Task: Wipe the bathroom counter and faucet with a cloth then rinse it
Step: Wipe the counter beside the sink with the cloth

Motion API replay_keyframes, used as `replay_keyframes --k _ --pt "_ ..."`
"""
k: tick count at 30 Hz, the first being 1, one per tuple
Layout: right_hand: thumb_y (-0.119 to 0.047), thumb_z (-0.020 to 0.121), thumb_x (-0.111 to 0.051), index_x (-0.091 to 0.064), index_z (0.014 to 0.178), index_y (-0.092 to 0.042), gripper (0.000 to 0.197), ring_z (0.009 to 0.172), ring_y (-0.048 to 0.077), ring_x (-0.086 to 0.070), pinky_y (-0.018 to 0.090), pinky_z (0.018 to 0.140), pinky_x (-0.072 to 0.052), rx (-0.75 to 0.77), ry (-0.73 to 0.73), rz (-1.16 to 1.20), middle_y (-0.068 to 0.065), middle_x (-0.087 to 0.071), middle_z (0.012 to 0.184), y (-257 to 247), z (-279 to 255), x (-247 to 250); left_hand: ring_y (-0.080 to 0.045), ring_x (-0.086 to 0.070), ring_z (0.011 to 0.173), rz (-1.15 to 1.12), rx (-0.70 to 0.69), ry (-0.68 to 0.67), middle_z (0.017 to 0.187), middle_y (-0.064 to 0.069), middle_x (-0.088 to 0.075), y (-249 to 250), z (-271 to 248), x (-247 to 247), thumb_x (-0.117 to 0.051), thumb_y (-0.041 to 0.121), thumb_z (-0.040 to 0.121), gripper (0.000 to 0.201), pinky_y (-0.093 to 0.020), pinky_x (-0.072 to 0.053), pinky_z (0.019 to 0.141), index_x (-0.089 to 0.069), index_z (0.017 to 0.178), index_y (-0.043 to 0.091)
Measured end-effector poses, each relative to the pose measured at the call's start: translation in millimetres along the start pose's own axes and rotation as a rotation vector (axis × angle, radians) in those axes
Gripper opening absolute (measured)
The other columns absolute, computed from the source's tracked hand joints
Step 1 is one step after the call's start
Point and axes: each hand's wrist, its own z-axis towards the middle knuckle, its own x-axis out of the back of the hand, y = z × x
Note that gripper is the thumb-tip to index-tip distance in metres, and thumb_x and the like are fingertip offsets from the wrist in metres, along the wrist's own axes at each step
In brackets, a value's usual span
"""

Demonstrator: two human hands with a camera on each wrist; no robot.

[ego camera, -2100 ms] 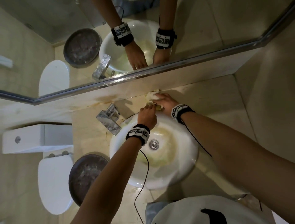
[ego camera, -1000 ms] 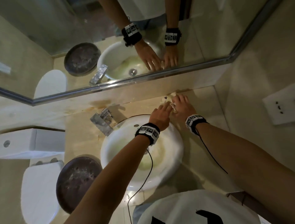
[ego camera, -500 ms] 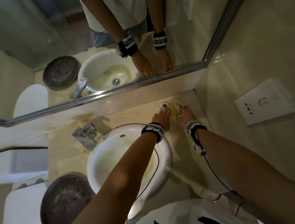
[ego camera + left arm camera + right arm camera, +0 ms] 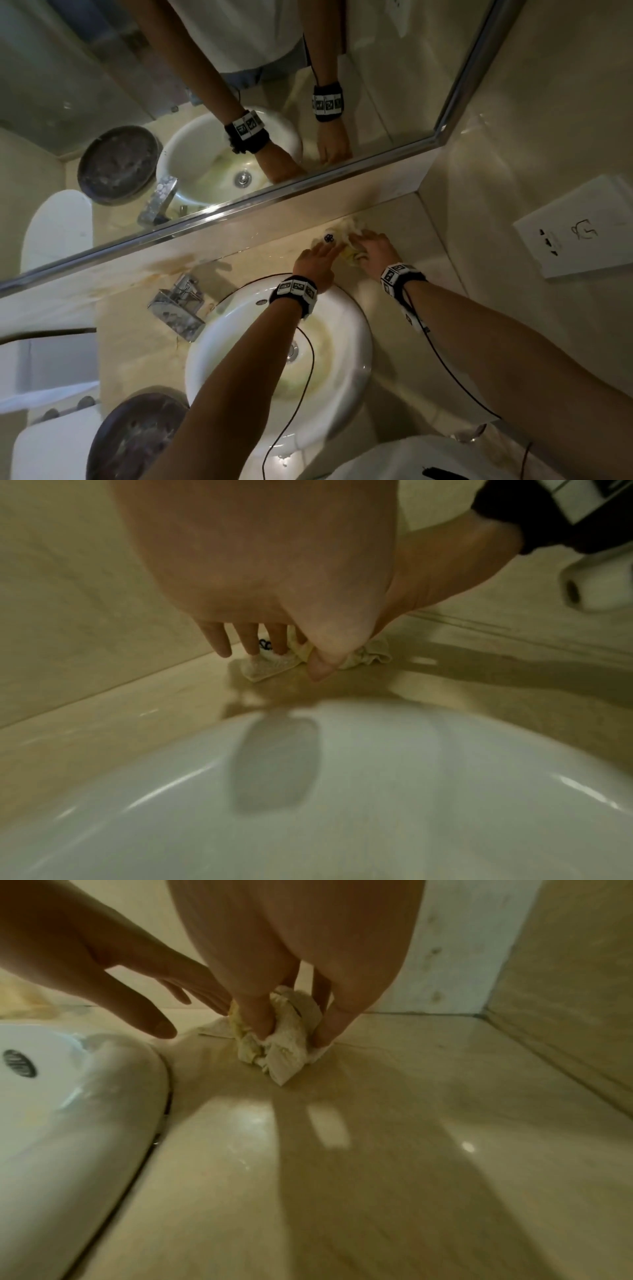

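Observation:
A crumpled pale yellow cloth (image 4: 347, 233) lies on the beige counter (image 4: 137, 359) behind the white sink (image 4: 358, 329), close to the back wall. My right hand (image 4: 363, 244) grips the bunched cloth (image 4: 284, 1066), thumb and fingers curled round it. My left hand (image 4: 329, 249) lies beside it with straight fingers resting on the cloth's left flap (image 4: 260, 669). In the right wrist view the left hand (image 4: 154, 1015) reaches in from the left. The chrome faucet (image 4: 178, 310) stands to the left of the sink, apart from both hands.
A mirror (image 4: 308, 85) runs along the back wall. The side wall with a white socket plate (image 4: 579, 229) closes the counter on the right. A dark round lid (image 4: 133, 442) and a white toilet (image 4: 44, 448) are at the lower left.
Both hands and the cloth have slid right along the back of the counter, from behind the sink towards the right corner. The head view has swung right with them.

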Motion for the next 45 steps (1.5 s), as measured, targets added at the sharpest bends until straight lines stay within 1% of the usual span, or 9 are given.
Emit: replay_keyframes --k 3,6,9,12,20,25,31,39,45 --pt "-0.023 0.089 -0.063 -0.038 0.148 -0.040 0.066 0.120 0.034 -0.042 0.040 0.095 -0.047 0.075 -0.075 -0.095 0.000 -0.019 0.164 -30 10 -11 -0.022 -0.023 0.149 0.029 0.032 0.039 0.165 0.003 -0.020 -27 -23 -6 -0.052 0.019 0.093 0.077 -0.038 -0.031 0.115 -0.014 0.158 0.034" --pt "-0.029 0.087 -0.063 -0.023 0.152 -0.043 0.078 0.137 0.038 -0.033 0.045 0.104 -0.043 0.184 -0.166 -0.156 -0.003 -0.003 0.167 -64 24 -29 -0.023 -0.037 0.142 0.037 0.102 0.057 0.164 0.003 -0.024 -55 -47 -15 -0.049 0.024 0.096 0.068 -0.040 -0.035 0.113 -0.019 0.157 0.032" --pt "-0.012 0.092 -0.058 -0.030 0.154 -0.036 0.073 0.140 0.040 -0.026 0.045 0.111 -0.039 0.218 -0.232 -0.171 0.003 -0.010 0.165 -103 28 -38 -0.025 -0.041 0.139 0.065 0.159 0.069 0.163 0.002 -0.025 -81 -72 -28 -0.050 0.027 0.096 0.065 -0.040 -0.036 0.112 -0.023 0.156 0.026" --pt "-0.010 0.095 -0.053 -0.034 0.152 -0.029 0.063 0.138 0.038 -0.029 0.043 0.106 -0.041 0.228 -0.173 -0.237 0.007 -0.016 0.162 -130 30 -46 -0.024 -0.035 0.144 0.043 0.190 0.084 0.164 0.002 -0.021 -95 -91 -40 -0.052 0.023 0.095 0.072 -0.040 -0.034 0.113 -0.018 0.158 0.025" --pt "0.006 0.083 -0.058 -0.048 0.138 -0.025 0.065 0.132 0.037 -0.037 0.044 0.097 -0.048 0.176 -0.075 -0.186 0.011 -0.028 0.155 -152 25 -61 -0.021 -0.011 0.153 -0.173 0.398 0.157 0.168 0.002 -0.006 -95 -138 -61 -0.050 0.017 0.093 0.084 -0.042 -0.022 0.122 0.000 0.160 0.029" --pt "-0.009 0.080 -0.076 -0.044 0.138 -0.020 0.067 0.125 0.039 -0.043 0.045 0.091 -0.051 0.104 0.061 -0.053 0.017 -0.039 0.141 -143 -3 -54 -0.021 -0.009 0.154 -0.326 0.559 0.151 0.168 0.004 -0.002 -97 -207 -85 -0.047 0.016 0.094 0.081 -0.042 -0.024 0.121 -0.001 0.160 0.026" --pt "-0.017 0.089 -0.067 -0.021 0.155 -0.031 0.081 0.138 0.041 -0.031 0.049 0.108 -0.039 0.000 0.011 -0.011 0.018 -0.028 0.153 -135 -7 -76 -0.021 -0.003 0.154 -0.303 0.743 0.034 0.168 -0.002 0.004 -117 -268 -117 -0.047 0.021 0.096 0.082 -0.040 -0.021 0.122 0.003 0.160 0.016" --pt "-0.012 0.089 -0.065 -0.032 0.154 -0.029 0.074 0.145 0.034 -0.028 0.042 0.115 -0.034 -0.020 0.135 0.097 0.011 -0.026 0.161 -157 15 -100 -0.018 -0.017 0.152 -0.257 0.614 -0.034 0.168 -0.001 -0.003 -150 -283 -114 -0.049 0.026 0.091 0.082 -0.037 -0.032 0.118 -0.005 0.160 0.017" --pt "-0.029 0.083 -0.078 -0.042 0.150 -0.023 0.077 0.146 0.034 -0.025 0.037 0.117 -0.031 -0.027 0.059 0.152 0.012 -0.030 0.159 -210 26 -122 -0.015 -0.036 0.145 -0.223 0.464 -0.056 0.166 0.011 -0.008 -181 -298 -106 -0.053 0.030 0.091 0.083 -0.036 -0.041 0.111 -0.006 0.160 0.028"
